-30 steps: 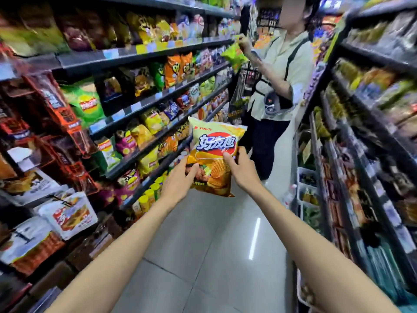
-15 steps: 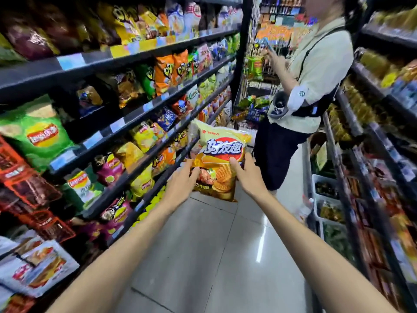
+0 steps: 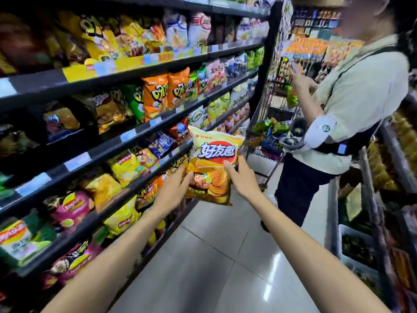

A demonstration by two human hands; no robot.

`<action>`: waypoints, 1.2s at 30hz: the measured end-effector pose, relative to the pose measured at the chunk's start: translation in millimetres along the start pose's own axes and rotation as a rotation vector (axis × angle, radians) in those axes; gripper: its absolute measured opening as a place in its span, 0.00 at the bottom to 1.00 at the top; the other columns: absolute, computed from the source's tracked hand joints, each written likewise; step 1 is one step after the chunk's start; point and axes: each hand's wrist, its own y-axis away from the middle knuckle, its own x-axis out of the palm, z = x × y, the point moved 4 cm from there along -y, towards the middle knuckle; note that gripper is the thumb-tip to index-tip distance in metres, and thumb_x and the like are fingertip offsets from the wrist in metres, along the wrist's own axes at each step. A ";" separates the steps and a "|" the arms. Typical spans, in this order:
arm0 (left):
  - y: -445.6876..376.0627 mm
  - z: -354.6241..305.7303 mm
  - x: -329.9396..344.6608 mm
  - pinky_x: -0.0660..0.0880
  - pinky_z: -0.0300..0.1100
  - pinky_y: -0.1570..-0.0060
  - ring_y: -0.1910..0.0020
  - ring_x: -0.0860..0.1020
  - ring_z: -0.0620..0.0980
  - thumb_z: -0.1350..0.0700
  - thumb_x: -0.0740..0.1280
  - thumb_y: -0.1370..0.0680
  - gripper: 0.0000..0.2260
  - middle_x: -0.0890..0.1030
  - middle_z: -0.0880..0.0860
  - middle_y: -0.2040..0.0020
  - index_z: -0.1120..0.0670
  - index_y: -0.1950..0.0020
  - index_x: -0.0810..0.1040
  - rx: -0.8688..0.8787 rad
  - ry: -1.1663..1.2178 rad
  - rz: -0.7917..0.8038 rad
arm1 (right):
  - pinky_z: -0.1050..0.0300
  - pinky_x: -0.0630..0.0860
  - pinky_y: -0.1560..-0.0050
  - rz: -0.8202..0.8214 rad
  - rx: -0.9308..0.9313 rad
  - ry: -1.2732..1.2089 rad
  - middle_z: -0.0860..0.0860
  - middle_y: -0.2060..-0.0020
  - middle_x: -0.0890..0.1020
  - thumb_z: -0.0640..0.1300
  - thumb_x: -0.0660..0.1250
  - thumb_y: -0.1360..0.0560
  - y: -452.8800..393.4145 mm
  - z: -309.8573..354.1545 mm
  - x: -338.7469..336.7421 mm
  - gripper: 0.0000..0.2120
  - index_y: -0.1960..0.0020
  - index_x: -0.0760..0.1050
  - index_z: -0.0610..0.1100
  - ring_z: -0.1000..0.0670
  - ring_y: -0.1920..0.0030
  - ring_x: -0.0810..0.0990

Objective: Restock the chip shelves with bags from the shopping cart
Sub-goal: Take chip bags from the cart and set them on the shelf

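I hold a yellow chip bag (image 3: 214, 163) with a red and blue logo upright in front of me, in the aisle beside the chip shelves (image 3: 144, 129). My left hand (image 3: 173, 188) grips its lower left side. My right hand (image 3: 242, 177) grips its right edge, thumb on the front. The bag's left edge is close to the shelf front at middle height. The shopping cart (image 3: 268, 141) stands further down the aisle, with several bags inside it.
A person in a pale shirt (image 3: 352, 114) stands right of the cart, looking at something in their hands. Dark shelving (image 3: 388, 154) with goods lines the right side. Grey tiled floor (image 3: 214, 267) runs between the two shelf rows.
I have walked forward along the aisle; the shelves, cart and person are nearer. The bag has stayed in both hands and now sits closer to the shelf front.
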 end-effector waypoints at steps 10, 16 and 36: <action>-76.5 46.1 -30.8 0.69 0.47 0.35 0.31 0.71 0.52 0.39 0.55 0.18 0.26 0.74 0.50 0.30 0.51 0.24 0.65 -0.181 -0.020 -0.207 | 0.54 0.66 0.36 0.244 -0.122 -0.014 0.51 0.32 0.72 0.61 0.56 0.19 -137.5 21.7 61.1 0.30 0.24 0.60 0.45 0.47 0.31 0.71; -135.9 97.7 -69.5 0.67 0.38 0.44 0.34 0.74 0.53 0.42 0.56 0.18 0.22 0.78 0.50 0.34 0.51 0.29 0.71 -0.257 -0.004 -0.343 | 0.52 0.67 0.36 0.390 -0.195 -0.022 0.41 0.28 0.70 0.59 0.54 0.17 -214.7 58.0 122.0 0.33 0.20 0.51 0.42 0.40 0.31 0.70; -240.1 212.1 -194.5 0.68 0.42 0.58 0.57 0.78 0.48 0.46 0.59 0.17 0.11 0.81 0.48 0.57 0.49 0.44 0.78 -0.517 -0.029 -0.837 | 0.44 0.73 0.35 0.795 -0.792 -0.063 0.50 0.35 0.72 0.34 0.68 0.23 -363.5 155.9 292.5 0.27 0.33 0.62 0.54 0.48 0.35 0.73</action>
